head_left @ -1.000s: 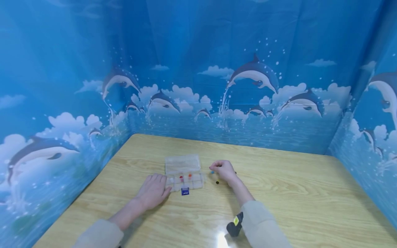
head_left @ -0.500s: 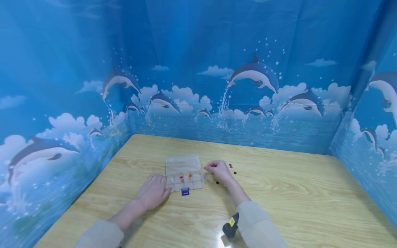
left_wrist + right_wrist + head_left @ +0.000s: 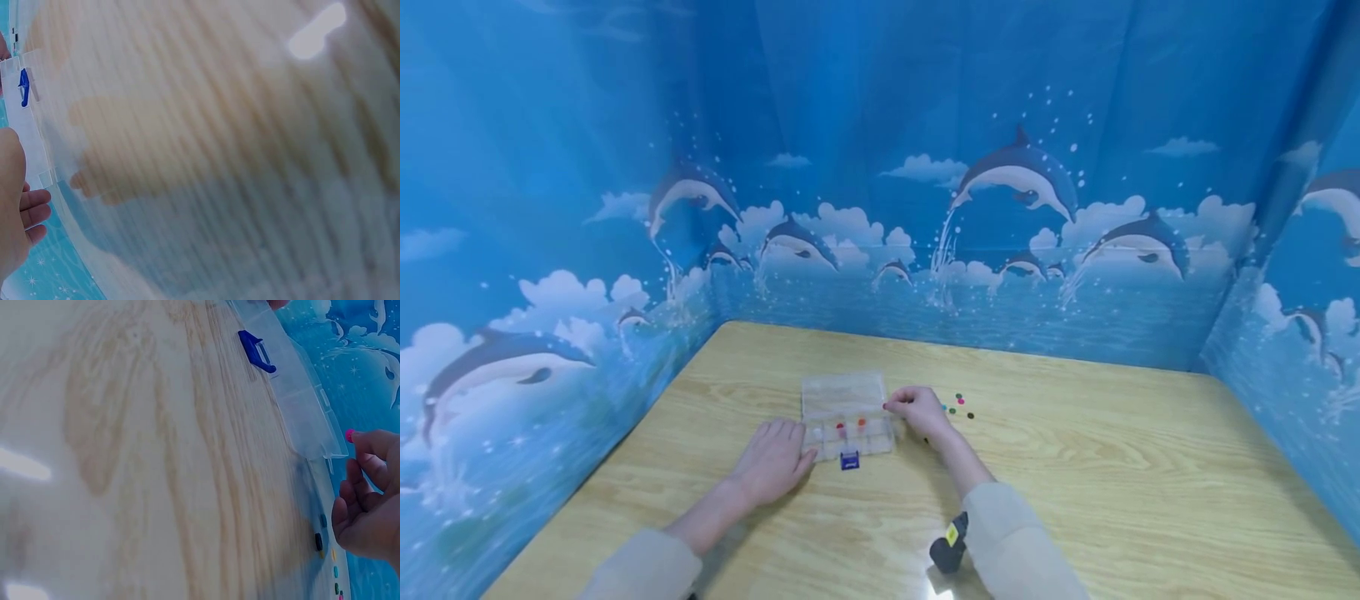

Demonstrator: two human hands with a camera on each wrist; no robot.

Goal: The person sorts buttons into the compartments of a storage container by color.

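Observation:
My right hand pinches a small pinkish-red round piece between thumb and index finger, just off the right side of a clear plastic compartment box. The box's transparent lid lies open toward the back, and a blue latch sticks out at its front. In separate compartments sit a red piece and an orange piece. My left hand rests at the left end of the box, fingers extended and the thumb along its front corner.
Several small coloured pieces, among them a pink one and a dark one, lie on the wooden table right of my right hand. A black wrist device hangs by the right sleeve. Blue dolphin-print curtains enclose the table.
My right hand has moved left from the loose pieces to the box's right side, carrying the small piece and uncovering more pieces behind it. The left hand stays in place.

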